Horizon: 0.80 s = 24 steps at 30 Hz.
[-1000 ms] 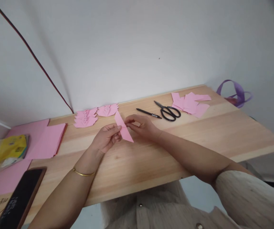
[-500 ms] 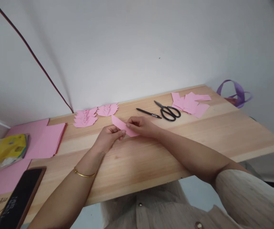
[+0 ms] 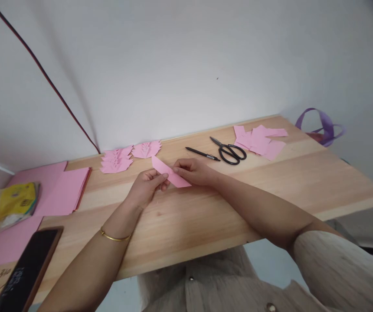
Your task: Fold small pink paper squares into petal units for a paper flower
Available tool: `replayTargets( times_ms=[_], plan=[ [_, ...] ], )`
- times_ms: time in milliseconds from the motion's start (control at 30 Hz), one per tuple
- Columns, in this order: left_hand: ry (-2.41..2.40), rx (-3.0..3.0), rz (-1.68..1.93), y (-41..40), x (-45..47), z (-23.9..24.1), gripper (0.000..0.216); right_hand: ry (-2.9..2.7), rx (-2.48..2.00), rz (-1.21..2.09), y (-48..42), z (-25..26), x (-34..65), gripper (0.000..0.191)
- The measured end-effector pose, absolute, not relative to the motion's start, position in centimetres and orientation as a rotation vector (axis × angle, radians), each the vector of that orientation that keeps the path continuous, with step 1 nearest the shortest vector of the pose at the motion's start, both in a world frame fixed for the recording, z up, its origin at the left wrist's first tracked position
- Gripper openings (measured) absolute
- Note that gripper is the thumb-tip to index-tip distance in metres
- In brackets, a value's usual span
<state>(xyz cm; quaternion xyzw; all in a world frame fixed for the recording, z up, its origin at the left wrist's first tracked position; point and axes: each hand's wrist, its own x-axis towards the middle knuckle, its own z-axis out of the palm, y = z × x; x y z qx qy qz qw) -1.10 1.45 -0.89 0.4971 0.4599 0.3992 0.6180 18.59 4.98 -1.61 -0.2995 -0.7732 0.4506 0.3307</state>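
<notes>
Holding a pink paper strip between both hands, in the middle of the frame, appears to be the present step, perhaps for creasing it. The left hand is partly curled and pinches the strip under its thumb; the right hand, its fingers bent, pinches the upper right edge. In my judgement, the next move calls for steady fingertips and well-aligned edges. Scissors lie apart, right of centre.

The left hand is held with its thumb extended over curled fingers. The right hand is pinched nearby, both forearms angled inward.
</notes>
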Motion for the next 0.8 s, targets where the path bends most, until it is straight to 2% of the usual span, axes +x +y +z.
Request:
replayTargets(
  times_ms=[467, 800],
  plan=[
    [1.207, 1.259, 0.898, 1.19, -1.27, -0.89, 0.026, -2.081, -0.799, 1.151, 4.86, -1.58, 18.62, 0.028],
    [1.071, 1.120, 0.925, 1.24, -0.76, -0.80, 0.021, -2.031, -0.769, 1.203, 4.67, -1.54, 18.47, 0.022]
  ],
)
